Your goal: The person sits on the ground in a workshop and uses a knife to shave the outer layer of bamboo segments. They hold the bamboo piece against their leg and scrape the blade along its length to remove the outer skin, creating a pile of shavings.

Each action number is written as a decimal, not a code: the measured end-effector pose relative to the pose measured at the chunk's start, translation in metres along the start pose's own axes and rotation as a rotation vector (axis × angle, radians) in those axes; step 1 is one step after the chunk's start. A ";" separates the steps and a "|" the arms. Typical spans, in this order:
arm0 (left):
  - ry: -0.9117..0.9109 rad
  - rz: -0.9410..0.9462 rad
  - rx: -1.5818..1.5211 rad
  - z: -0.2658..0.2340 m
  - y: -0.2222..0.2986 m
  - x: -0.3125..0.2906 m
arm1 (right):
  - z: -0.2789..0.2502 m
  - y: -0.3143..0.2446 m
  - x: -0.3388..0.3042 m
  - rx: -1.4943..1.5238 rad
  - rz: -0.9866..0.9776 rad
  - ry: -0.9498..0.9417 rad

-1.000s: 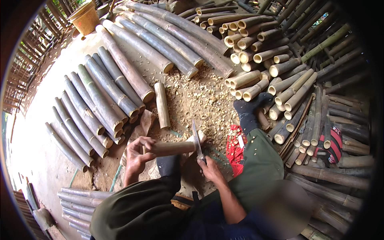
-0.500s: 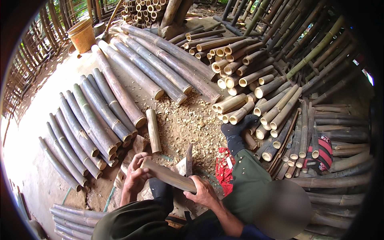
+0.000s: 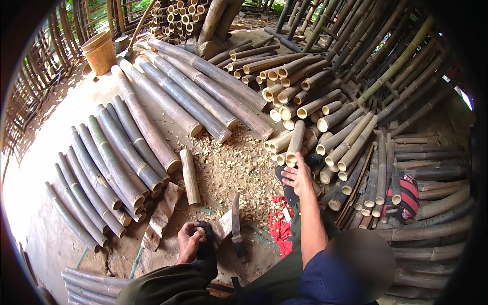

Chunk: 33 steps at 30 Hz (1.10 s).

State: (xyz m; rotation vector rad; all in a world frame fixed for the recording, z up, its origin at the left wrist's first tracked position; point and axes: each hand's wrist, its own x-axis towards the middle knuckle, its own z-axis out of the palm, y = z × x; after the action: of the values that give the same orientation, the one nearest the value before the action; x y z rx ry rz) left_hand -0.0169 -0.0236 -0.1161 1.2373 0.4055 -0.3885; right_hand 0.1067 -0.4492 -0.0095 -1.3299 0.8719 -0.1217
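My right hand point(image 3: 299, 178) reaches out with its fingers spread, just below a short bamboo tube point(image 3: 296, 142) at the front of a pile of cut bamboo tubes point(image 3: 284, 91). Whether the fingertips touch that tube, I cannot tell. Beside my dark-socked leg, my left hand point(image 3: 190, 240) is loosely closed, with nothing visible in it. A curved knife point(image 3: 236, 218) stands upright between my legs, its dark handle down, next to a pale piece of wood point(image 3: 222, 227). Another short bamboo piece point(image 3: 189, 176) lies on the ground ahead of my left hand.
Wood chips point(image 3: 239, 162) cover the ground ahead. Long bamboo poles point(image 3: 117, 157) lie in rows at the left. A red cloth point(image 3: 280, 223) is by my right leg, and a striped red-and-black bundle point(image 3: 406, 195) among stacked bamboo at the right. A bucket point(image 3: 99, 53) stands far left.
The bamboo piece held in both hands has left them; a tube now lies at the pile's front. My right hand moved forward and opened. My left hand lowered slightly.
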 end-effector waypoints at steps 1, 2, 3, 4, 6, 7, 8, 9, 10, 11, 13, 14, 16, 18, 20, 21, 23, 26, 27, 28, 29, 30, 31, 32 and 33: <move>0.005 0.012 0.015 0.000 0.000 0.001 | 0.003 -0.001 -0.002 -0.170 0.003 -0.053; 0.014 0.019 0.032 0.000 -0.002 0.000 | 0.008 0.012 -0.009 -0.277 -0.039 -0.093; 0.010 0.026 0.036 0.001 -0.003 0.000 | 0.013 0.031 -0.022 -0.348 -0.080 -0.085; 0.016 0.034 0.042 -0.001 -0.002 0.000 | 0.019 0.051 -0.040 -0.431 -0.152 -0.194; -0.009 0.036 0.034 0.010 -0.004 0.000 | 0.005 0.102 -0.063 -0.540 -0.176 -0.242; 0.014 0.043 0.044 0.001 -0.004 0.000 | 0.017 0.120 -0.090 -0.599 -0.122 -0.298; 0.022 0.051 0.048 -0.001 -0.002 0.000 | 0.021 0.143 -0.112 -0.584 -0.115 -0.347; 0.005 0.031 0.054 0.007 0.001 0.001 | 0.012 0.171 -0.125 -0.623 -0.175 -0.313; 0.035 0.018 0.082 0.000 0.007 0.000 | 0.025 0.181 -0.152 -0.710 -0.184 -0.279; 0.015 0.022 0.133 0.001 0.010 0.001 | 0.023 0.197 -0.169 -0.796 -0.320 -0.213; -0.033 0.038 0.180 0.009 0.015 0.002 | 0.020 0.225 -0.196 -0.904 -0.431 -0.158; -0.037 0.053 0.320 0.010 0.019 0.005 | 0.019 0.231 -0.204 -0.937 -0.418 -0.160; 0.109 0.495 0.689 0.011 0.020 0.026 | 0.021 0.236 -0.204 -1.062 -0.300 -0.286; 0.206 0.521 0.761 0.009 0.034 0.058 | 0.037 0.221 -0.214 -1.152 -0.320 -0.330; 0.287 0.428 0.960 0.037 0.056 0.082 | 0.027 0.222 -0.203 -1.145 -0.295 -0.348; 0.253 0.323 1.057 0.043 0.062 0.090 | 0.029 0.225 -0.197 -1.127 -0.286 -0.369; 0.224 0.263 1.197 0.053 0.058 0.101 | 0.029 0.236 -0.187 -1.031 -0.249 -0.383; 0.300 0.342 1.254 0.053 0.034 0.116 | 0.029 0.246 -0.186 -0.967 -0.276 -0.376; 0.361 0.386 1.244 0.049 0.027 0.120 | 0.031 0.247 -0.187 -0.959 -0.302 -0.372; 0.372 0.375 1.020 0.047 0.025 0.123 | 0.032 0.242 -0.187 -0.905 -0.258 -0.395; 0.383 0.362 0.796 0.042 0.025 0.125 | 0.032 0.237 -0.190 -0.850 -0.216 -0.421; 0.395 0.348 0.573 0.035 0.025 0.128 | 0.033 0.232 -0.192 -0.793 -0.175 -0.448; 0.188 -0.027 -0.014 0.038 0.044 0.119 | 0.031 0.232 -0.193 -0.703 -0.246 -0.405; -0.011 -0.122 -0.340 0.027 0.031 0.126 | 0.027 0.230 -0.192 -0.453 -0.149 -0.464; -0.143 -0.080 -0.430 0.024 0.027 0.115 | 0.020 0.227 -0.194 -0.264 0.040 -0.479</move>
State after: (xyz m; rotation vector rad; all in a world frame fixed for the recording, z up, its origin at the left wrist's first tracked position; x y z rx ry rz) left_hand 0.0978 -0.0462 -0.1440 0.7719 0.3919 -0.4293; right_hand -0.1032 -0.2640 -0.1158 -1.5008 0.5156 0.3431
